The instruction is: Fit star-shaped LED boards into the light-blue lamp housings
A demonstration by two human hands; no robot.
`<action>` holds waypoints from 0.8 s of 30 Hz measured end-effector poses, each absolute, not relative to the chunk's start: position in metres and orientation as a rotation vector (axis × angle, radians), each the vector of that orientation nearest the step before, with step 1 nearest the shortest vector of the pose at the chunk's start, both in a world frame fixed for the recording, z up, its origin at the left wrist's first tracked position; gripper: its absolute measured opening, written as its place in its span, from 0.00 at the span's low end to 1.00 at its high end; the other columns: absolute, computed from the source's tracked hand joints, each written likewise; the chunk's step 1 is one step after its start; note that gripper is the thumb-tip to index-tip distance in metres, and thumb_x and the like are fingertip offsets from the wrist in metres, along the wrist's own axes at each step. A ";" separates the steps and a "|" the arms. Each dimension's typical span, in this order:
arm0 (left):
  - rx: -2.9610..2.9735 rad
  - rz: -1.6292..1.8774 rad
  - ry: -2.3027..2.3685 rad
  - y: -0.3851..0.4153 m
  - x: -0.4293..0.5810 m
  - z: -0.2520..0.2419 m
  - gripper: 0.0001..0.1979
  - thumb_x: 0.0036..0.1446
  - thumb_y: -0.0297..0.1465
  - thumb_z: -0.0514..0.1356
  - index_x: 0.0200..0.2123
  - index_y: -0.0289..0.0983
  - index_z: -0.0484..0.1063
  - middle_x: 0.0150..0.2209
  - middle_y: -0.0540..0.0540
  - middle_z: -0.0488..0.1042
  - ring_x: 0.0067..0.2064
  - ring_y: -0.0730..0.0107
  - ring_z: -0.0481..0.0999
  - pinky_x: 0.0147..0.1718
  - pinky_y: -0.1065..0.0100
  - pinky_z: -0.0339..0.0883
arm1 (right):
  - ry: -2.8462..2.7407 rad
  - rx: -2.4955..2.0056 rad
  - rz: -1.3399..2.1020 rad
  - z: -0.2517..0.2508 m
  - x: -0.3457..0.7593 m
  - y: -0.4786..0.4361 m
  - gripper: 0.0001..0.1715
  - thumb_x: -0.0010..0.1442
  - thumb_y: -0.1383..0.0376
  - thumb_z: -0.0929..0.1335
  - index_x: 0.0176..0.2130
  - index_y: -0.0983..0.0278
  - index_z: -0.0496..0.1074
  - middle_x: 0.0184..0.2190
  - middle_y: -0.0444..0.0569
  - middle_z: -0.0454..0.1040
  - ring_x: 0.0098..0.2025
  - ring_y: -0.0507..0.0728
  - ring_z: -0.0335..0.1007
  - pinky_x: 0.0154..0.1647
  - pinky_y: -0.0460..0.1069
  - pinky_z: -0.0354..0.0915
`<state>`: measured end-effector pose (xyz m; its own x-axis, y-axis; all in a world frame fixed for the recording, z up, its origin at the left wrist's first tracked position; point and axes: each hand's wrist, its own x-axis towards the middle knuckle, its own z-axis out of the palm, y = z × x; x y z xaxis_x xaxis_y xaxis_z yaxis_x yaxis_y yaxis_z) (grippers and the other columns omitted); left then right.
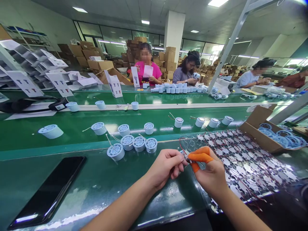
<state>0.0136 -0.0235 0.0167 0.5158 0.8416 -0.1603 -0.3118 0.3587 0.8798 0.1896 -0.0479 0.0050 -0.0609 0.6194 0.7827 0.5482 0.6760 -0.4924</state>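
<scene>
My left hand (166, 165) and my right hand (210, 171) meet above the near edge of the green work surface. Orange finger covers are on the right thumb and some fingers. Both hands pinch a small dark part with a red wire (183, 148); fingers hide most of it, and it looks like one of the small wired circuit boards (247, 160) laid out in rows on my right. Left of my hands stand several light-blue round plastic housings (139, 144), spoked on top, some with thin wires sticking out.
A black phone (49, 192) lies at the near left. An open cardboard box (258, 138) of blue rings stands at the right. More housings (200, 122) sit along the green belt (79, 144). Across it, several co-workers (146, 70) sit by blue-white parts; white cartons (114, 85) stand far left.
</scene>
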 end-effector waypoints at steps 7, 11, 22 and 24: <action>0.902 0.843 0.688 -0.026 0.017 0.018 0.12 0.51 0.35 0.66 0.25 0.32 0.76 0.17 0.50 0.69 0.14 0.84 0.58 0.12 0.78 0.49 | -1.694 -0.984 0.122 0.002 0.190 -0.048 0.13 0.58 0.76 0.70 0.37 0.58 0.76 0.33 0.46 0.75 0.34 0.55 0.73 0.34 0.52 0.72; 0.854 0.830 0.606 -0.026 0.016 0.017 0.13 0.52 0.37 0.68 0.27 0.32 0.76 0.19 0.50 0.70 0.15 0.84 0.60 0.13 0.78 0.51 | -1.666 -1.006 0.144 0.001 0.190 -0.047 0.12 0.58 0.75 0.71 0.37 0.58 0.76 0.33 0.47 0.75 0.35 0.56 0.73 0.34 0.53 0.72; 0.825 0.833 0.583 -0.026 0.017 0.015 0.14 0.51 0.37 0.70 0.27 0.31 0.76 0.19 0.50 0.70 0.15 0.84 0.59 0.13 0.79 0.50 | -1.720 -0.959 0.044 0.004 0.190 -0.049 0.15 0.58 0.78 0.70 0.39 0.58 0.76 0.33 0.46 0.74 0.35 0.55 0.71 0.33 0.51 0.70; 0.823 0.831 0.586 -0.026 0.016 0.015 0.13 0.51 0.36 0.69 0.26 0.31 0.76 0.18 0.50 0.70 0.15 0.85 0.59 0.13 0.79 0.50 | -1.739 -0.926 0.006 0.005 0.190 -0.049 0.16 0.58 0.79 0.69 0.40 0.58 0.76 0.32 0.46 0.74 0.35 0.55 0.70 0.34 0.51 0.70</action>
